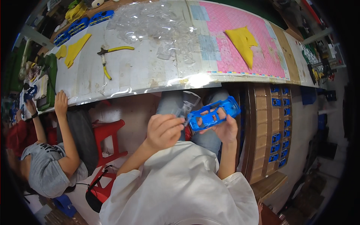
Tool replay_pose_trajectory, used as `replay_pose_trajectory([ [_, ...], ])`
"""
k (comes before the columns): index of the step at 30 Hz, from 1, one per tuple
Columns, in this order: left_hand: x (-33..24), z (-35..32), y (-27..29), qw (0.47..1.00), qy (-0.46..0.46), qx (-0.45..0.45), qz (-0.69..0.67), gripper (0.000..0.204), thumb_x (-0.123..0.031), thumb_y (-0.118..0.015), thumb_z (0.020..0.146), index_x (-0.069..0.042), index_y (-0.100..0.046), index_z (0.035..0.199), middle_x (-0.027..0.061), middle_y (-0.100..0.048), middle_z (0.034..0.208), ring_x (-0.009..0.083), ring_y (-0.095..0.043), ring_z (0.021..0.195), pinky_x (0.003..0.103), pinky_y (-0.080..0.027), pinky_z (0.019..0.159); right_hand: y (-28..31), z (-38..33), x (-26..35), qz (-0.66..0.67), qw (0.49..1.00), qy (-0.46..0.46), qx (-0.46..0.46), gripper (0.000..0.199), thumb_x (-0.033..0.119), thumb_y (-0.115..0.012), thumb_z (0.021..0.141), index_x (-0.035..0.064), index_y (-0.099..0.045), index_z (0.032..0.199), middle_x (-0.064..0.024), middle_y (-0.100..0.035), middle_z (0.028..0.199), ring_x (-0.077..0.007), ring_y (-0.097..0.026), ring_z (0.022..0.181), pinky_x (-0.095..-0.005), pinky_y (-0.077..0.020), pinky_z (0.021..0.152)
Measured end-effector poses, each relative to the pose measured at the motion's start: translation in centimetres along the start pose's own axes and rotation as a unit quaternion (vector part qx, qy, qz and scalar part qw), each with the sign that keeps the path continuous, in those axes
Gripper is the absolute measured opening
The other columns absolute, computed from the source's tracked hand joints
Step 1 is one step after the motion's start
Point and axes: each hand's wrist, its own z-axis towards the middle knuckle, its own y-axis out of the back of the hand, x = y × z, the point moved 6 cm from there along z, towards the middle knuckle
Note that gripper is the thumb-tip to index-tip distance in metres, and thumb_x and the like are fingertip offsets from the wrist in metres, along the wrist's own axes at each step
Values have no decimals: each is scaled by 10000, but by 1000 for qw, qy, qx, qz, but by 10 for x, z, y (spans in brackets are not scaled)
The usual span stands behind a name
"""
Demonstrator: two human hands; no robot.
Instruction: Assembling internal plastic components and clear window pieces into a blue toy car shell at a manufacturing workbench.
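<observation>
Over the lap (210, 141), short of the desk (146, 75), the left hand (163, 130) pinches a clear plastic piece (192, 98) left of the blue car body (207, 118) grasped by the right hand (228, 129); light, steady fingertip pressure should avoid flexing either.

Ahead of the blue car shell (208, 117), the way is crossed by the front edge of the bench (144, 69). Just left of it, room is taken by the clear part (191, 98); right of it, space is bounded by the compartmented tray (261, 150). Farther ahead-left of it, bare surface is left between pliers (102, 52) and clear plastic heap (144, 20).
</observation>
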Motion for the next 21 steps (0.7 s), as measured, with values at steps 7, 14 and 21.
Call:
replay_pose_trajectory([
  [7,-34,16,-9,990,-76,81,-84,231,-45,-663,639,-110,-572,842,-2,-623,927,144,-555,841,260,-389,686,-2,0,1,-83,991,86,-55,856,727,-322,745,-19,-428,1149,-116,-586,961,-231,-600,883,-347,-483,789],
  [14,-44,13,-9,987,-117,72,-83,202,-68,-685,650,-120,-584,817,-13,-638,890,147,-558,806,248,-377,629,13,1,-17,-34,979,96,-175,929,816,-308,663,-21,-477,1029,-130,-565,881,-219,-591,752,-336,-506,632],
  [21,-51,21,-13,974,-141,146,-100,172,-93,-638,687,-91,-608,855,19,-614,932,144,-553,826,244,-411,691,7,6,-11,-5,986,107,-130,702,608,-284,801,-25,-488,1025,-147,-573,836,-220,-582,690,-314,-500,611],
])
